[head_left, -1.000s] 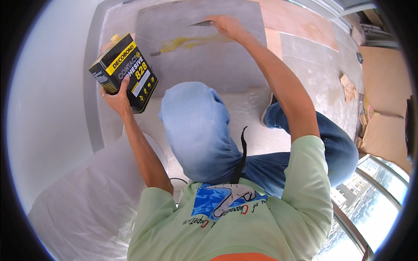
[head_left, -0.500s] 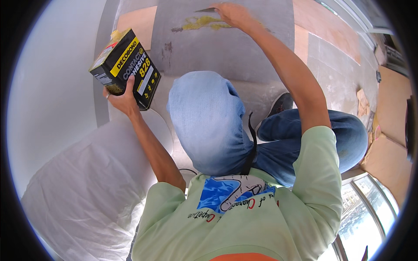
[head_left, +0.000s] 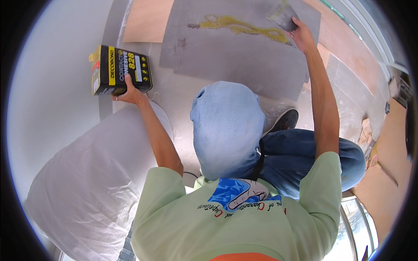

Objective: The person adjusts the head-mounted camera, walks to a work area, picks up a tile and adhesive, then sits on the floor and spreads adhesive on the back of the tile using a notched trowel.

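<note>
1. The place is a floor (head_left: 204, 108) under work, grey and dusty, with bare orange-brown boards (head_left: 146, 19) at the top and along the right side.
2. A grey sheet (head_left: 244, 56) lies flat on this floor, in the upper middle of the view.
3. On the sheet there is a wavy line of yellow glue (head_left: 239, 27), running from left to right near its far edge.
4. The right hand (head_left: 301, 37) is stretched out to the right end of the glue line. Its fingers are closed around a flat grey spreader (head_left: 283, 16), which touches the sheet just beside the glue.
5. The left hand (head_left: 128, 92) holds a black and yellow rectangular can (head_left: 119, 69) from below, with the fingers wrapped on its lower edge. The can is lifted, tilted on its side, at the left of the sheet and well apart from it.
6. Yellow glue shows at the left end of the can.
7. Nearer to the person, a light blue cloth (head_left: 226, 126) covers the head, and a knee in blue jeans (head_left: 305, 156) is bent beside a dark shoe (head_left: 283, 122).
8. A big white plastic sack (head_left: 87, 182) lies at the lower left, under the left forearm.
</note>
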Tool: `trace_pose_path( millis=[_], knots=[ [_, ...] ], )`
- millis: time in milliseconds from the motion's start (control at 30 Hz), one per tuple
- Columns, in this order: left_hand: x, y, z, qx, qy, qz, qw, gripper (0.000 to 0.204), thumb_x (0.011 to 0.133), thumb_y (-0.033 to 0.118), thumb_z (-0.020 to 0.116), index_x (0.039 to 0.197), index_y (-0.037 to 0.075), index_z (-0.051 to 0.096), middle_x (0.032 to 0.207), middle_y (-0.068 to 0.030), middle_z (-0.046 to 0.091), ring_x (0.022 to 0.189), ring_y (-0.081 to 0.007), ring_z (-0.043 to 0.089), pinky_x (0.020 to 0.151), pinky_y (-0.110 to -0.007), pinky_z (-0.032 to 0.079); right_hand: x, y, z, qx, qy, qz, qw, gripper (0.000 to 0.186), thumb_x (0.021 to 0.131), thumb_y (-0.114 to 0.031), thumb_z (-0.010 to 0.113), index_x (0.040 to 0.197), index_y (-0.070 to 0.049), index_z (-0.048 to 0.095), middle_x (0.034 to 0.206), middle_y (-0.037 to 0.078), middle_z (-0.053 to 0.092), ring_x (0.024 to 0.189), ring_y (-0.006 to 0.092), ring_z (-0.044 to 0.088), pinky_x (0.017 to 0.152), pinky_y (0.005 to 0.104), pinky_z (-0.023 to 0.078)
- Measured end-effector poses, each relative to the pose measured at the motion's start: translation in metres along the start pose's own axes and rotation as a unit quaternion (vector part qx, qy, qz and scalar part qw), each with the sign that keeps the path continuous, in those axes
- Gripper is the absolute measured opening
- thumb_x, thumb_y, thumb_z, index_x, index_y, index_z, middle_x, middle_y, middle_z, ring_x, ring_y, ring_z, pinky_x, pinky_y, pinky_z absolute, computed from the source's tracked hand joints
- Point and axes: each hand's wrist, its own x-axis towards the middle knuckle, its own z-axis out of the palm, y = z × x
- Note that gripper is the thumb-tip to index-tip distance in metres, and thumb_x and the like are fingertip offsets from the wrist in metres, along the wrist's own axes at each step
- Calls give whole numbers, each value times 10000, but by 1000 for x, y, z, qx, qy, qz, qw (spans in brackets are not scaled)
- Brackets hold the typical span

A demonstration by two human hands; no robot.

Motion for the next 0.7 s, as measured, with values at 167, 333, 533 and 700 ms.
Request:
trace_pose_path(
  millis=[167,333,533,700],
  knots=[
    [-11,-13,-3,115,23,27,993,827,760,65,878,1321,-20,276,1241,-203,536,1085,-283,587,958,-392,580,-28,10,-117,109,123,2,986,303,957,-234,591,1223,-89,577,1199,74,638,1139,235,589,957,446,490],
    [-36,-28,-26,121,-44,-5,992,769,813,100,850,1324,-34,291,1289,-181,532,1083,-262,584,1030,-410,523,-58,35,-183,79,275,8,958,261,919,-238,621,1138,-98,600,1140,62,652,1103,229,607,953,484,485],
    [-92,-85,-56,-51,-254,-508,822,599,948,229,713,1379,2,364,1367,-194,504,1231,-266,530,1005,-422,498,-67,49,-168,43,248,15,968,477,875,-269,679,1268,-25,563,1257,130,577,1143,267,537,962,455,441],
    [-106,-113,-6,35,-123,-528,840,444,994,220,645,1335,59,412,1293,-151,542,1193,-282,551,929,-421,510,-62,39,-155,87,238,39,967,366,914,-256,659,1221,-79,568,1183,64,584,1091,217,555,939,434,445]
  ],
)
